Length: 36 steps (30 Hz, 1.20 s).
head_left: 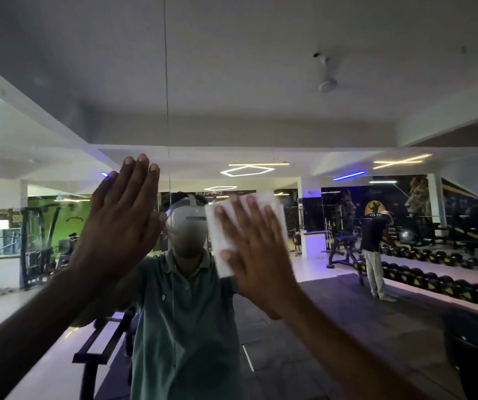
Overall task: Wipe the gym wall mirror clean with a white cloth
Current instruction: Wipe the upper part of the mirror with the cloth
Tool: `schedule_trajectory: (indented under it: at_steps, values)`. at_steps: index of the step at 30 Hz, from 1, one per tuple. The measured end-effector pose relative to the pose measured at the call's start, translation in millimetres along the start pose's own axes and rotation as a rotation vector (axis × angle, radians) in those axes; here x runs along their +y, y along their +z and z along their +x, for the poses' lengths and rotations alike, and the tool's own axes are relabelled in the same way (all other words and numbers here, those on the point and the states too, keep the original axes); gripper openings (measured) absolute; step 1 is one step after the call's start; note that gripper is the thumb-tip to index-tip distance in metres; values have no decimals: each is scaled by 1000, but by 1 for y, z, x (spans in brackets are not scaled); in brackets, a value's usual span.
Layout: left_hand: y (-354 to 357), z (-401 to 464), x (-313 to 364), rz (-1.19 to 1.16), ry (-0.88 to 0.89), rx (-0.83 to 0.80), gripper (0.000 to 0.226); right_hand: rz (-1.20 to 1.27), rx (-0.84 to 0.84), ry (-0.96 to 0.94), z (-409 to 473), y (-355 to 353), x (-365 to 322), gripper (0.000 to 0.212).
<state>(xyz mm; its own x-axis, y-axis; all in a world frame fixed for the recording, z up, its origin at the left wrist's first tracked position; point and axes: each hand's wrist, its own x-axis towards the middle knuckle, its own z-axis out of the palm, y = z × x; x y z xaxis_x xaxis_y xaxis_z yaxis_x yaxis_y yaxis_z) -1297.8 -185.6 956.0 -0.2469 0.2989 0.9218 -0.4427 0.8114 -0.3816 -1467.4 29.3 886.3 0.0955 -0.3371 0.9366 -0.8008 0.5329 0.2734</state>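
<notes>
The wall mirror fills the whole view and reflects the gym and a person in a green shirt. My right hand lies flat with spread straight fingers, pressing a white cloth against the glass at head height; the cloth shows above and to the left of the fingers. My left hand is raised beside it, to the left, with its fingers straight and together and nothing in it. Whether the left palm touches the glass cannot be told.
A thin vertical seam between mirror panels runs just left of centre. Reflected in the glass are a dumbbell rack at the right, a second person standing by it, weight machines at the left and a bench low in front.
</notes>
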Motion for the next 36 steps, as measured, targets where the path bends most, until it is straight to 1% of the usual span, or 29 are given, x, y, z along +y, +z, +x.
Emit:
schedule_trajectory:
  at_steps: [1,2,4,5,6,7,10,11,12,14,17,19,21,23,25,26,28,31,32,34,36]
  values:
    - [-1,0,-5,1,17,-7,70,-24,45,74,13,-2,15,69]
    - [-3,-2,-12,-4,17,-13,70,-58,97,207,29,-4,29,71]
    - [-9,-8,-25,-35,-50,-24,71,-99,169,484,63,-11,46,77]
    - [-13,-13,-33,-47,-93,-29,72,-104,187,552,76,-10,41,79]
    - [-17,-18,-39,-54,-116,-33,74,-111,192,555,85,-8,28,79]
    - [-21,-23,-45,-52,-122,-38,75,-102,186,489,89,-3,6,78]
    - [-24,-35,-58,-30,-95,-59,76,-6,95,145,72,11,-73,77]
    - [-24,-35,-59,-23,-85,-64,75,6,66,95,68,14,-86,77]
    - [-23,-35,-61,-16,-79,-67,74,25,48,85,71,14,-90,77]
    - [-23,-35,-61,-1,-75,-64,73,47,44,112,100,11,-78,76]
    - [-22,-36,-58,1,-78,-45,73,-5,61,180,158,-1,-56,73]
    - [-21,-36,-56,-18,-92,-38,73,-20,84,228,176,-2,-60,74]
    - [-21,-36,-54,-28,-99,-30,73,-3,118,248,161,4,-80,75]
    - [-21,-36,-57,-32,-88,-27,73,22,121,226,114,12,-108,75]
    - [-21,-37,-61,-24,-66,-25,72,43,79,188,62,20,-126,76]
    - [-21,-37,-63,-20,-54,-27,71,51,58,165,43,23,-128,75]
    - [-21,-39,-65,-19,-43,-21,71,45,32,110,32,24,-116,73]
    - [-18,-40,-65,-12,-37,-6,70,-16,58,121,68,14,-78,71]
    - [-18,-40,-65,-10,-36,-5,70,-56,82,168,85,9,-61,71]
    - [-16,-41,-62,9,-50,-3,70,-111,136,335,115,-1,-28,72]
    - [-15,-42,-52,13,-110,-2,71,-73,202,528,127,-7,-16,75]
